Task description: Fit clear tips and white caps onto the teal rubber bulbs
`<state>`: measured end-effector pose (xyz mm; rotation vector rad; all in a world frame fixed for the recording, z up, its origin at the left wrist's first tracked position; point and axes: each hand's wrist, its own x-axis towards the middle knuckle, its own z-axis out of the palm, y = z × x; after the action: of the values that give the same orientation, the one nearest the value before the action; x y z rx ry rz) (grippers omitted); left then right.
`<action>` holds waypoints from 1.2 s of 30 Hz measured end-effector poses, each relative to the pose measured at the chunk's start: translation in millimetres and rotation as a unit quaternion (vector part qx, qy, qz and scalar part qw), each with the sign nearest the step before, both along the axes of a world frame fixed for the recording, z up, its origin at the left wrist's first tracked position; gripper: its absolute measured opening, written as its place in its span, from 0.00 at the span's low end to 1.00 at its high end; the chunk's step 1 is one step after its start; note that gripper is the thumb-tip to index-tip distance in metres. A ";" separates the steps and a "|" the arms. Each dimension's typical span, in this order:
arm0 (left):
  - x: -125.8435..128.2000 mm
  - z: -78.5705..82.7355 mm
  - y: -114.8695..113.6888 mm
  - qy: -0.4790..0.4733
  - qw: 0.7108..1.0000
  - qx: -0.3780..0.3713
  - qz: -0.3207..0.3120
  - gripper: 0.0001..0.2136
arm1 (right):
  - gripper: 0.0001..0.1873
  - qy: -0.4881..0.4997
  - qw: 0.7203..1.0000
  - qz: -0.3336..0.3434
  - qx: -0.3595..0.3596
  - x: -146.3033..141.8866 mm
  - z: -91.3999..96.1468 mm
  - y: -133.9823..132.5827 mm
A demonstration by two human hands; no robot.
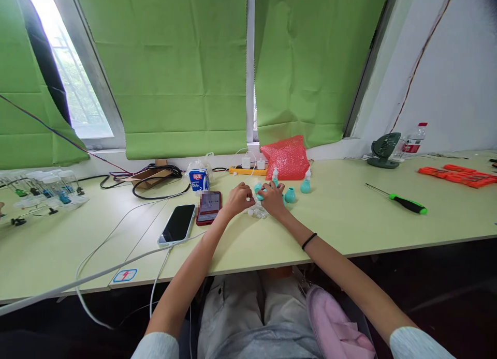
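Note:
My right hand (273,197) is closed on a small teal rubber bulb (258,187), which its fingers partly cover. Just to its left, my left hand (239,199) has curled fingers pinched together; what they hold, if anything, is too small to make out. Small clear plastic pieces (258,211) lie on the table below and between the hands. Beside my right hand sits another teal bulb (290,195). Farther right a teal bulb with a clear tip (306,185) stands upright, and a similar tipped bulb (275,176) rises behind my right hand.
A red bubble-wrap bag (286,160) and a power strip (244,170) lie behind. Left are two phones (177,224), a blue milk carton (199,179), cables and clear jars (58,185). Right are a screwdriver (404,201), a fan (384,149), a bottle and orange trays (462,175).

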<state>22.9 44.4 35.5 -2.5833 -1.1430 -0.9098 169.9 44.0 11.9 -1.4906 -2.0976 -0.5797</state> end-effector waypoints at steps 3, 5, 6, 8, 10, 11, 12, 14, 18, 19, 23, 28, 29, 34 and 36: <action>0.0 0.1 -0.1 -0.014 1.000 0.004 0.005 0.03 | 0.15 0.007 1.000 -0.016 0.000 -0.7 0.4 -0.6; 0.2 -0.1 -0.3 -0.020 1.000 0.004 0.003 0.03 | 0.15 0.004 1.000 -0.022 -0.001 -0.5 0.4 -0.4; 0.5 -0.5 -0.5 -0.021 1.000 0.004 0.001 0.03 | 0.14 0.000 1.000 -0.019 -0.002 -0.1 0.2 -0.1; 1.3 -1.8 -1.1 -0.024 1.000 0.000 -0.007 0.04 | 0.14 -0.010 1.000 -0.005 -0.002 1.3 -0.2 0.8; 2.3 -3.7 -1.7 -0.028 0.999 -0.006 -0.014 0.05 | 0.15 -0.019 1.000 0.009 -0.001 2.8 -0.7 1.6; 2.9 -4.7 -1.9 -0.031 0.999 -0.011 -0.016 0.05 | 0.16 -0.022 1.000 0.011 -0.001 3.4 -0.9 2.0; 3.3 -5.6 -1.9 -0.033 0.999 -0.016 -0.018 0.06 | 0.16 -0.023 1.000 0.011 -0.001 3.8 -1.0 2.2; 3.8 -7.0 -1.6 -0.039 0.999 -0.029 -0.019 0.06 | 0.17 -0.022 1.000 0.006 -0.004 4.2 -1.1 2.4; 3.9 -8.0 0.3 -0.058 0.997 -0.052 -0.027 0.08 | 0.16 -0.006 1.000 0.000 -0.004 4.4 -0.6 2.3; 4.0 -8.1 1.0 -0.065 0.996 -0.058 -0.030 0.09 | 0.16 -0.002 1.000 0.000 -0.003 4.6 -0.6 2.3; 5.7 -10.0 3.5 -0.110 0.990 -0.076 -0.032 0.07 | 0.16 0.007 1.000 -0.009 0.002 5.3 -0.8 2.6; 8.7 -12.8 5.1 -0.203 0.973 -0.107 -0.037 0.05 | 0.17 -0.008 0.999 -0.031 -0.004 5.3 -0.5 3.3; 8.8 -12.9 5.4 -0.227 0.966 -0.114 -0.038 0.04 | 0.16 -0.006 0.999 -0.033 -0.003 5.3 -0.4 3.4; 7.8 -13.3 8.9 -0.345 0.925 -0.156 -0.037 0.03 | 0.16 0.019 1.000 -0.021 0.010 5.5 -0.6 3.7; 7.8 -14.3 11.1 -0.381 0.908 -0.171 -0.035 0.05 | 0.16 0.036 0.999 -0.011 0.022 5.4 -0.8 3.6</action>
<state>30.7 55.5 21.2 -2.5828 -1.4891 -2.0143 175.3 47.6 11.1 -1.4900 -2.0050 -0.5680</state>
